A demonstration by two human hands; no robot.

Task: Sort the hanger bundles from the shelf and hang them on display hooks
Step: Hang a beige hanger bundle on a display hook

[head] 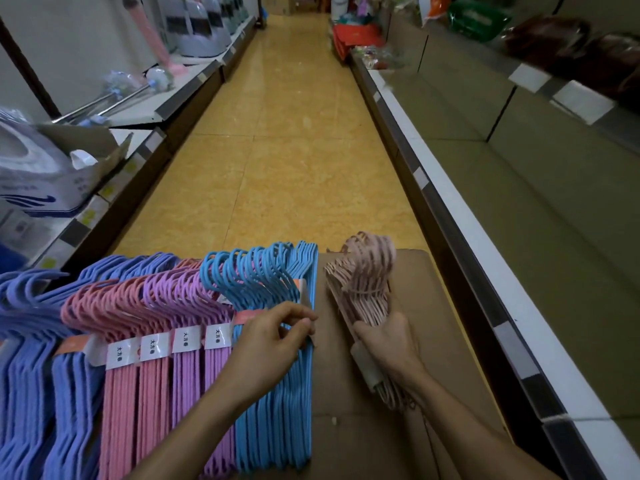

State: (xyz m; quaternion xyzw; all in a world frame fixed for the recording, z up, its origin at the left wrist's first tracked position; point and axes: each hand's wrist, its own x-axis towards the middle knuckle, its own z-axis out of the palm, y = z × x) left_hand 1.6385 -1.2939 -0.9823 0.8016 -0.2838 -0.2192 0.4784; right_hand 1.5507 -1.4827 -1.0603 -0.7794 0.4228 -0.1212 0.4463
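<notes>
Where the person stands: in a shop aisle with a yellow tiled floor [287, 133], looking down at a flat brown cardboard sheet [422, 306].
Hanger bundles: they lie side by side on the left part of the cardboard, hooks pointing away from the person.
Colours from left to right: dark blue bundles [31, 341], pink bundles [128, 375], purple bundles [194, 368], then the light blue bundle [277, 393].
Labels: white paper labels [183, 337] wrap round the pink and purple bundles.
Left hand [273, 337]: it rests on top of the light blue bundle, near its right edge; the fingers are curled and pinch at the top strands or band there.
Right hand [388, 344]: it grips the pale pink bundle [363, 282] round its middle, fingers closed tight on it.
Pale pink bundle: it sits just right of the light blue one, over the cardboard, with its hooks tilted up and away; I cannot tell if it touches the cardboard.
Left shelf [187, 95]: holds boxes, long metal poles and grey plastic things.
Right shelf [450, 216]: a long white and dark edge runs along the aisle.
</notes>
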